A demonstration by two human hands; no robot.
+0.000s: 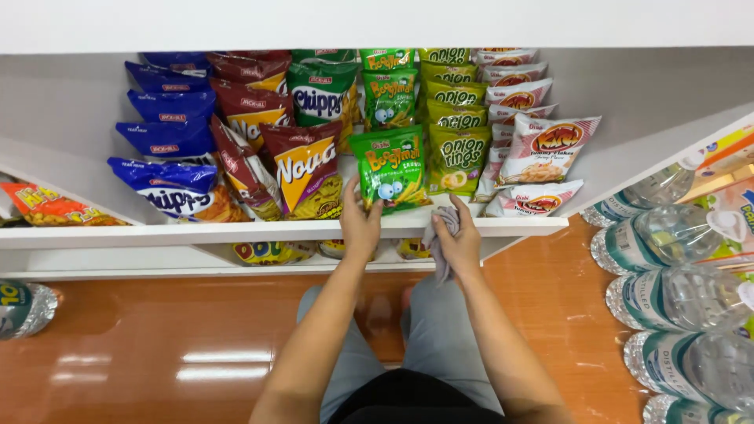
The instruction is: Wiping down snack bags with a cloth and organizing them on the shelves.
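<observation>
Left hand (360, 224) fingers clamped on bottom corner of green snack bag (390, 169) at shelf (196, 232) front edge, right hand (459, 239) fingers closed round grey cloth (441, 228) pressed on same edge, just beside the bag.

bright, sharp; ceiling lights glare off floor (157, 345)

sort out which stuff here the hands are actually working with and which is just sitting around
In hand:
left hand on green snack bag
right hand holding grey cloth
white shelf

Lying about:
blue chip bags
water bottles
red chip bag
</observation>
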